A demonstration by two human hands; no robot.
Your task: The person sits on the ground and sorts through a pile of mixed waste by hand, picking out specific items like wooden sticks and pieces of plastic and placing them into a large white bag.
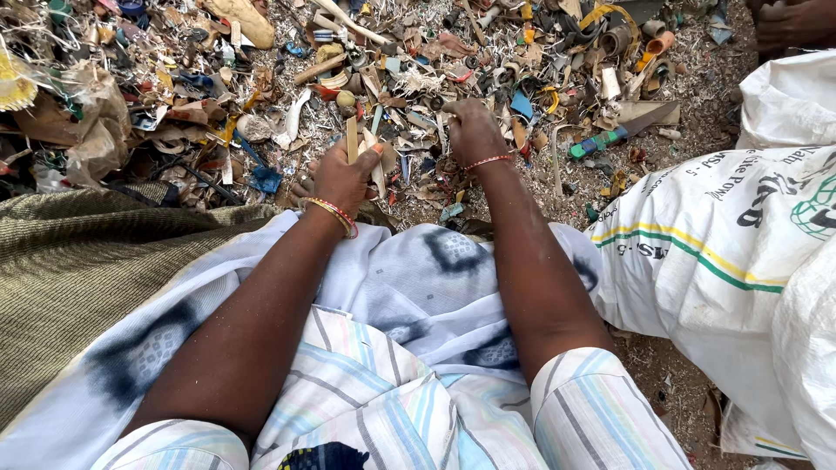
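L hand is pinching a few flat plastic strips upright. R hand is digging knuckles-up in scrap pile, fingers curled; can't tell what it's gripping.

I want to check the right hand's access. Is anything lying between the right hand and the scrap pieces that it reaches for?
Nothing visible does. The right hand already rests on the pile of scrap pieces, fingers curled into it. The left hand is apart to the side, holding thin flat strips upright. The white sack lies off to the right.
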